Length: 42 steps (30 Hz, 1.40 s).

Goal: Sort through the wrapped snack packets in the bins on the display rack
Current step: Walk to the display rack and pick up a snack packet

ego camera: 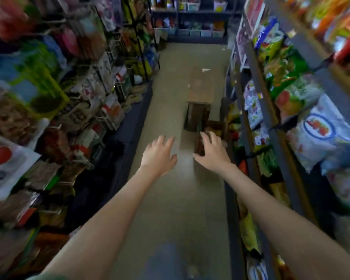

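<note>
Though narrow between racks (258, 93), free floor (170, 93) beyond left hand (159, 153) and right hand (212, 153)

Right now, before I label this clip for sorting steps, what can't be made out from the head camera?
Head view:
Print on the colourful wrapped packets, left rack: smeared by motion blur.
Pale plastic bins on the far shelf: contents too small.
Brown cardboard box below the right hand: hand partly covers it, contact unclear.

Head-worn view (wide-angle), down the aisle (176, 199)
</note>
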Each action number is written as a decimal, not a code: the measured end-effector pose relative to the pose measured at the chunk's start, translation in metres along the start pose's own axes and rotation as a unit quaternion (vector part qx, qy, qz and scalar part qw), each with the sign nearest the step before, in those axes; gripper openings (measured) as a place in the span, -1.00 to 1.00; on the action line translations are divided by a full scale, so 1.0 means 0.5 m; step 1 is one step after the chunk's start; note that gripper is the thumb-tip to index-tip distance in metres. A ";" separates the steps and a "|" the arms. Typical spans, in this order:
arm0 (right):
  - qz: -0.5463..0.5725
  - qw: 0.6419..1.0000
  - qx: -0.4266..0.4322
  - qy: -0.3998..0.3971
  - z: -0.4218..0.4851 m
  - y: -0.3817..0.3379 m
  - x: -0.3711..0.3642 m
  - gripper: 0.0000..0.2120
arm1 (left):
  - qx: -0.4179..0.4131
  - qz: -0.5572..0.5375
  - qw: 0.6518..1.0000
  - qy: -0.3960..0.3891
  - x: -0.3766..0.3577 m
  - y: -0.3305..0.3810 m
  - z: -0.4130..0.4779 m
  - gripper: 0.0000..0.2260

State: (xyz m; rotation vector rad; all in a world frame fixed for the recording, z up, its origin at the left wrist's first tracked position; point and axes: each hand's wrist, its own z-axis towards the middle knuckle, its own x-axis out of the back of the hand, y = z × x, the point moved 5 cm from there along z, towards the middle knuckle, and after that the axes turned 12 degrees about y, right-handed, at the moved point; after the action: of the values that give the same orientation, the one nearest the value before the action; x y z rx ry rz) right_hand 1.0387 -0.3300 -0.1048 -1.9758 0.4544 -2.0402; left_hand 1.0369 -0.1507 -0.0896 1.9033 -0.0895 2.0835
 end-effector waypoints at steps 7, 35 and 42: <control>0.000 0.999 0.025 0.043 0.464 -0.011 0.016 -0.27 | 0.016 -0.008 0.999 0.039 -0.018 -0.084 0.457 -0.41; 0.008 0.990 0.081 0.114 2.032 -0.207 -0.022 -0.24 | 0.035 0.024 0.989 0.142 0.021 -0.581 1.890 -0.36; -0.016 0.985 0.020 0.171 2.350 -0.195 0.062 -0.24 | -0.012 -0.019 0.990 0.139 0.051 -0.627 2.279 -0.35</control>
State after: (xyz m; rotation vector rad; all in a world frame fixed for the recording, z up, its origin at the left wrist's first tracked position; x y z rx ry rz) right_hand 2.2138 -0.3001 -0.0097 -1.6206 0.4474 -2.3998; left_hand 2.2145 -0.1410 0.0113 1.5700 -0.0156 2.2863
